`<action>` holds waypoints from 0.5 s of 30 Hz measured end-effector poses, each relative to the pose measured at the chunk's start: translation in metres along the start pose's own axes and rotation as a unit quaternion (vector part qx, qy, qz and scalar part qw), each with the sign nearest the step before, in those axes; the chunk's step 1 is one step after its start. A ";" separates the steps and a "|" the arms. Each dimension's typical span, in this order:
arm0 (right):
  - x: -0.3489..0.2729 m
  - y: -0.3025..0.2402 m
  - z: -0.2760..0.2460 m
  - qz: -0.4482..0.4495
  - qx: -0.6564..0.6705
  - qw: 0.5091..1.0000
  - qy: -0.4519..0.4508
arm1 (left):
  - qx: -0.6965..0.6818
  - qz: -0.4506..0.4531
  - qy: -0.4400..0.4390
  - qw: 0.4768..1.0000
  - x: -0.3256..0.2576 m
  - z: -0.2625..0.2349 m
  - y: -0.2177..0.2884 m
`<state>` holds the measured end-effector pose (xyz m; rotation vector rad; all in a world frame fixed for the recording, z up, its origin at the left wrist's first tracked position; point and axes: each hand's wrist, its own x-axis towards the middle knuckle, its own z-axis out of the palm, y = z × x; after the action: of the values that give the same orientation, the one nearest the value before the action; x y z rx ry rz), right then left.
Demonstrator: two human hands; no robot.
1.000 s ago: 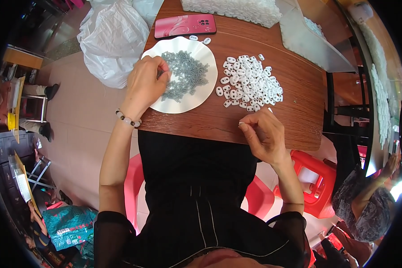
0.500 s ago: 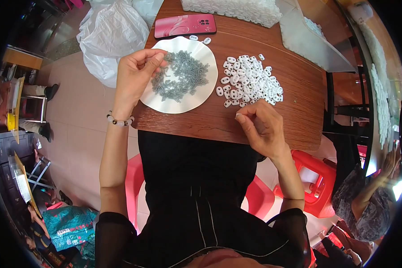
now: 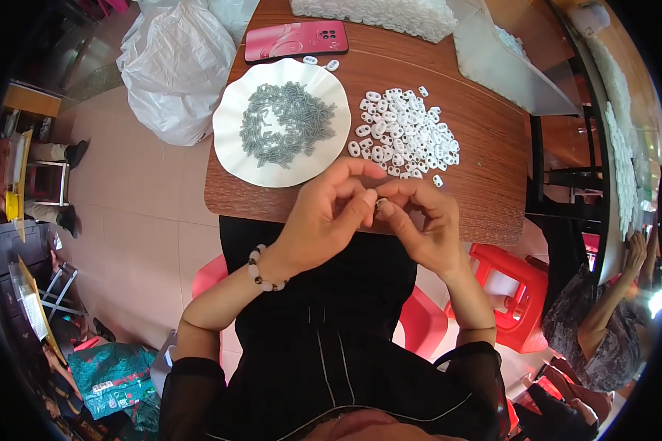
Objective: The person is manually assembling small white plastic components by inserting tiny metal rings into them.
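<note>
My left hand (image 3: 331, 213) and my right hand (image 3: 426, 220) meet fingertip to fingertip over the table's near edge, both pinched closed. Between the right fingertips a bit of a small white plastic piece (image 3: 383, 203) shows. The left thumb and forefinger press against it with a tiny dark grey bit, mostly hidden, that resembles the pieces on the plate. Left of the hands, a white wavy-rimmed plate (image 3: 226, 140) holds a heap of small grey spring-like pieces (image 3: 294, 128). Just beyond my right hand lies a pile of white two-holed plastic pieces (image 3: 408, 132), resembling cord locks.
A pink phone (image 3: 294, 40) lies behind the plate, with two loose white pieces (image 3: 310, 60) near it. More white pieces (image 3: 382, 15) are heaped at the table's back. A white plastic bag (image 3: 176, 73) stands at the left; a red stool (image 3: 504, 294) is at the right.
My left hand has left the grey pieces on the plate and come right and nearer to meet my right hand. The right hand stays in about the same place, still pinching.
</note>
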<state>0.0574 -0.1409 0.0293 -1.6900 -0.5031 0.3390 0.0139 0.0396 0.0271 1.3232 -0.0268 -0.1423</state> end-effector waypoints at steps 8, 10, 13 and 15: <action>-0.009 0.010 -0.008 -0.087 -0.108 0.990 0.023 | 0.006 -0.018 -0.025 1.000 0.002 0.009 -0.010; -0.012 0.008 -0.007 -0.082 -0.104 0.991 0.027 | 0.005 -0.026 -0.019 0.999 0.002 0.011 -0.011; -0.010 0.009 -0.008 -0.087 -0.110 0.990 0.031 | 0.009 -0.029 -0.018 0.999 0.002 0.011 -0.014; -0.009 0.009 -0.009 -0.096 -0.119 0.988 0.031 | 0.014 -0.025 -0.023 0.999 0.002 0.012 -0.016</action>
<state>0.0553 -0.1538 0.0213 -1.8589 -0.6756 0.0879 0.0134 0.0235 0.0142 1.3487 -0.0343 -0.2145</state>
